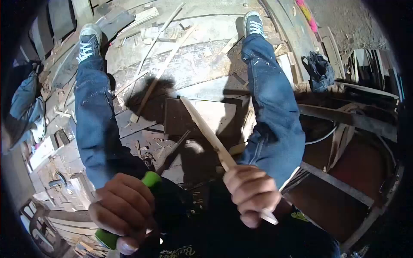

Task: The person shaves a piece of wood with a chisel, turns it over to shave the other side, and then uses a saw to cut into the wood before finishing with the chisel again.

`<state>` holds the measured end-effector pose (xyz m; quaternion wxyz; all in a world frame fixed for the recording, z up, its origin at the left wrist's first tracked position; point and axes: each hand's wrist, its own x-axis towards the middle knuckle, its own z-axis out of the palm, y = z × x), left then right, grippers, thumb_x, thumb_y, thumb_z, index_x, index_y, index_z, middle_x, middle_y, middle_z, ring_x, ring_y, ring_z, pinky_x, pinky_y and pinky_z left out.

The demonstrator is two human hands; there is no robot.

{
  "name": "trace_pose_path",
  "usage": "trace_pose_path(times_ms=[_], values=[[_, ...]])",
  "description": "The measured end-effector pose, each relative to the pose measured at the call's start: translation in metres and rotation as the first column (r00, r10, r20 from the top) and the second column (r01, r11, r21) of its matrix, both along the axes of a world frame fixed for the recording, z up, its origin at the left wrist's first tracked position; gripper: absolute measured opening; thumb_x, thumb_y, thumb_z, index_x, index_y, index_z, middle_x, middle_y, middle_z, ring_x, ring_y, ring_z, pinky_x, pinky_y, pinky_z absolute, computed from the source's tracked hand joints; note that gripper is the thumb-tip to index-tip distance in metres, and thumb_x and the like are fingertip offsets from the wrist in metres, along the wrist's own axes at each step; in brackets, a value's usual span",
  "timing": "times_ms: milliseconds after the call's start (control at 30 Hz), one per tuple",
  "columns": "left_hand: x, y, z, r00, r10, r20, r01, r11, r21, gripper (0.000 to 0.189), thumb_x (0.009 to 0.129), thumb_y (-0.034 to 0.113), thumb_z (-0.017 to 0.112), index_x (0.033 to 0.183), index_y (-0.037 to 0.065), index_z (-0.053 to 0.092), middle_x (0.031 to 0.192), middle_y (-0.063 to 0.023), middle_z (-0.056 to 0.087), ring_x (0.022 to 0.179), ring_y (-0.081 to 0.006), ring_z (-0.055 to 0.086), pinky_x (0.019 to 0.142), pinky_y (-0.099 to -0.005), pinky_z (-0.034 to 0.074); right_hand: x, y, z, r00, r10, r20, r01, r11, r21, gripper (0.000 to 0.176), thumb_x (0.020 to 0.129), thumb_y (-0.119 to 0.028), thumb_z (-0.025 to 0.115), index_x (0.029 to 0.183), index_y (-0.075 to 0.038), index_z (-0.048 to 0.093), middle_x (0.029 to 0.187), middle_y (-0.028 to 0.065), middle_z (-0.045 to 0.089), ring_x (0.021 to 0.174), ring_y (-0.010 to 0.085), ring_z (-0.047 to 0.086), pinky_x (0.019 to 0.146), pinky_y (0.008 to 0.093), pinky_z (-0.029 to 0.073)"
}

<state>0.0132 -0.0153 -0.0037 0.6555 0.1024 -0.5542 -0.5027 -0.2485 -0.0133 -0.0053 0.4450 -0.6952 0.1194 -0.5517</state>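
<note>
My left hand [121, 210] is closed around the green handle [151, 179] of a tool. A narrow dark shape [174, 150] runs forward in line with that handle and looks like its blade, though shadow blurs it. In my right hand [253, 193] is a long wooden stick [206, 131], gripped near its lower end. The stick slants up and left between my legs, narrowing at its far tip, and a short pale end sticks out below the fist. Tool and stick are apart. Beneath the stick's far part lies a flat board [215, 116] on the floor.
Thin wooden strips [165, 69] and shavings litter the floor between my outstretched legs. A black plastic bag [318, 71] lies at the right, near a wooden frame [348, 124]. Wood offcuts [73, 228] and a crumpled blue cloth [26, 103] are on the left.
</note>
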Motion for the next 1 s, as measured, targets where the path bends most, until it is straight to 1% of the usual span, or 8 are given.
trace_pose_path(times_ms=[167, 233, 267, 400, 500, 700, 900, 1000], values=[[0.004, 0.009, 0.014, 0.996, -0.011, 0.085, 0.016, 0.998, -0.059, 0.024, 0.078, 0.023, 0.071, 0.083, 0.013, 0.05, 0.061, 0.0041, 0.053, 0.048, -0.0078, 0.052, 0.046, -0.0235, 0.046, -0.004, 0.01, 0.034, 0.994, -0.076, 0.081, 0.063, 0.987, 0.148, 0.036, 0.09, -0.017, 0.058, 0.057, -0.007, 0.049, 0.054, 0.0041, 0.049, 0.046, 0.0176, 0.046, 0.045, 0.0337, 0.043], [-0.001, 0.034, 0.024, 0.956, 0.292, -0.012, -0.286, 0.943, 0.169, 0.032, 0.086, 0.041, 0.061, 0.083, 0.012, 0.048, 0.06, 0.0012, 0.046, 0.05, -0.0126, 0.045, 0.052, -0.0279, 0.04, -0.008, 0.008, 0.032, 1.0, -0.008, 0.019, 0.004, 0.976, 0.216, 0.037, 0.09, -0.016, 0.058, 0.056, -0.007, 0.049, 0.053, 0.0039, 0.048, 0.046, 0.0175, 0.046, 0.045, 0.0333, 0.043], [0.0, 0.037, 0.025, 0.947, 0.317, -0.059, -0.298, 0.93, 0.215, 0.03, 0.086, 0.038, 0.062, 0.081, 0.011, 0.049, 0.059, 0.0011, 0.047, 0.049, -0.0124, 0.046, 0.051, -0.0278, 0.04, -0.008, 0.009, 0.03, 1.0, 0.001, 0.029, -0.007, 0.978, 0.207, 0.036, 0.089, -0.015, 0.058, 0.055, -0.008, 0.05, 0.053, 0.0041, 0.048, 0.046, 0.0177, 0.046, 0.045, 0.0337, 0.042], [-0.017, 0.026, 0.054, 0.934, 0.059, -0.352, -0.005, 0.988, 0.152, 0.025, 0.086, 0.027, 0.067, 0.074, 0.011, 0.052, 0.057, 0.001, 0.051, 0.046, -0.0114, 0.049, 0.046, -0.0275, 0.042, -0.002, 0.019, 0.025, 0.996, -0.05, 0.069, 0.037, 0.982, 0.185, 0.031, 0.084, -0.012, 0.061, 0.056, -0.006, 0.051, 0.054, 0.0049, 0.049, 0.047, 0.0182, 0.046, 0.045, 0.0343, 0.041], [-0.025, 0.021, 0.068, 0.902, -0.052, -0.429, 0.104, 0.99, 0.099, 0.025, 0.086, 0.018, 0.071, 0.069, 0.01, 0.054, 0.056, 0.0008, 0.054, 0.044, -0.0107, 0.052, 0.043, -0.0272, 0.044, 0.0, 0.017, 0.029, 0.996, 0.083, 0.016, -0.085, 0.982, 0.169, 0.024, 0.079, -0.009, 0.062, 0.057, -0.005, 0.051, 0.054, 0.0044, 0.049, 0.046, 0.0179, 0.046, 0.044, 0.0333, 0.04], [-0.025, 0.017, 0.076, 0.89, -0.217, -0.402, 0.233, 0.972, -0.009, 0.023, 0.086, 0.015, 0.071, 0.072, 0.013, 0.053, 0.057, 0.0026, 0.056, 0.044, -0.0085, 0.054, 0.042, -0.0244, 0.044, 0.005, 0.031, 0.028, 0.999, 0.051, -0.018, -0.047, 0.983, 0.176, 0.023, 0.077, -0.009, 0.063, 0.058, -0.005, 0.051, 0.054, 0.0017, 0.047, 0.042, 0.0158, 0.045, 0.039, 0.0312, 0.037], [-0.024, 0.021, 0.087, 0.915, -0.254, -0.314, 0.286, 0.957, 0.059, 0.023, 0.085, 0.007, 0.058, 0.063, 0.011, 0.053, 0.053, 0.0005, 0.055, 0.041, -0.01, 0.052, 0.04, -0.0258, 0.044, 0.008, 0.039, 0.027, 0.999, 0.027, -0.044, -0.019, 0.984, 0.175, 0.026, 0.078, -0.01, 0.062, 0.057, -0.007, 0.048, 0.053, 0.001, 0.047, 0.041, 0.0141, 0.044, 0.038, 0.0304, 0.034], [-0.042, 0.02, 0.088, 0.864, -0.335, -0.375, 0.328, 0.941, -0.083, 0.023, 0.083, 0.002, 0.05, 0.062, 0.008, 0.056, 0.05, -0.0005, 0.05, 0.038, -0.0099, 0.048, 0.039, -0.0261, 0.042, 0.007, 0.043, 0.026, 0.998, -0.018, -0.052, 0.027, 0.984, 0.178, 0.028, 0.08, -0.011, 0.062, 0.056, -0.008, 0.046, 0.053, 0.0009, 0.046, 0.04, 0.0141, 0.043, 0.038, 0.0301, 0.034]])
